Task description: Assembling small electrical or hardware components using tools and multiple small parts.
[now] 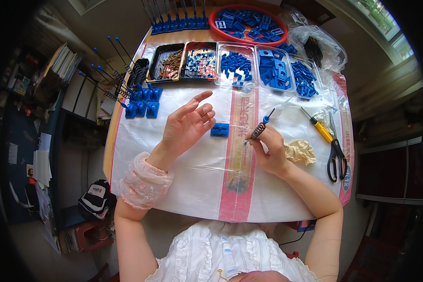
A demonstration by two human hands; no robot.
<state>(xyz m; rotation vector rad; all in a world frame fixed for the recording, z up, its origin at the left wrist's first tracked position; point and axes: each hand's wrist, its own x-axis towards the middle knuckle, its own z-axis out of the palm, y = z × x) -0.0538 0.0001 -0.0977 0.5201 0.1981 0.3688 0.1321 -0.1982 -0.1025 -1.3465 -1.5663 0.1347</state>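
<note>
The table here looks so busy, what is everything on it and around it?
Woven sheet: one, white with a red stripe, covering the table.
Trays: five in a row at the far side, two black, three clear, holding brown, mixed and blue small parts.
Round basket: one, red, far edge, full of blue parts.
Finished blue pieces: several with springs and rods, far left.
Blue block: one, centre.
Screwdriver: one, yellow handle, right.
Scissors: one, black, right.
Crumpled glove: one, cream, right.
Plastic bag: clear, far right.
Left hand: open, empty, beside the block.
Right hand: pinching a spring rod.
</note>
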